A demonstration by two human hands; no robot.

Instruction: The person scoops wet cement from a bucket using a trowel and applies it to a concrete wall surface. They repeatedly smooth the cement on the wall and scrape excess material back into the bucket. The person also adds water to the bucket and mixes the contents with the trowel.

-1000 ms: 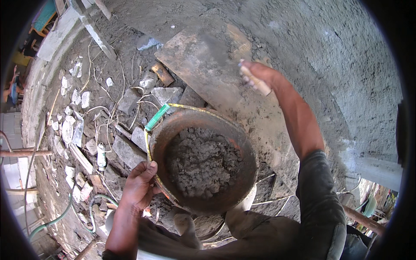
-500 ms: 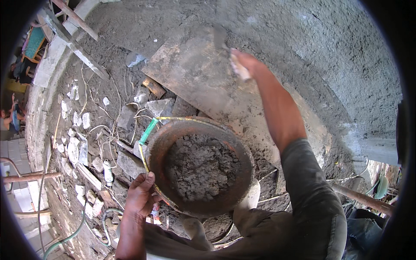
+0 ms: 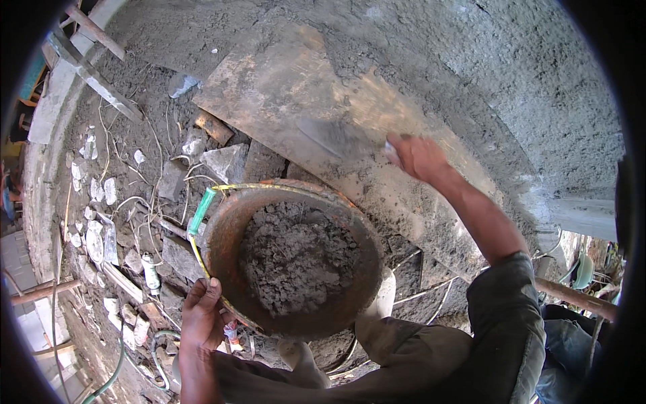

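While left fingers (image 3: 205, 306) grip the pan (image 3: 229, 229) rim (mortar-filled), right hand (image 3: 417, 156) trowels.

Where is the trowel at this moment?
In the head view, right of centre: the right hand holds the trowel flat against the flat board, just above the mortar pan.

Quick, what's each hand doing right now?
Left hand: closed on the rim of the mortar pan.
Right hand: closed on a trowel.

The left hand (image 3: 202, 316) grips the rim of a round pan (image 3: 225, 222) full of grey cement (image 3: 296, 259), while the right hand (image 3: 418, 156) presses a trowel (image 3: 336, 138) on a flat board (image 3: 282, 87).
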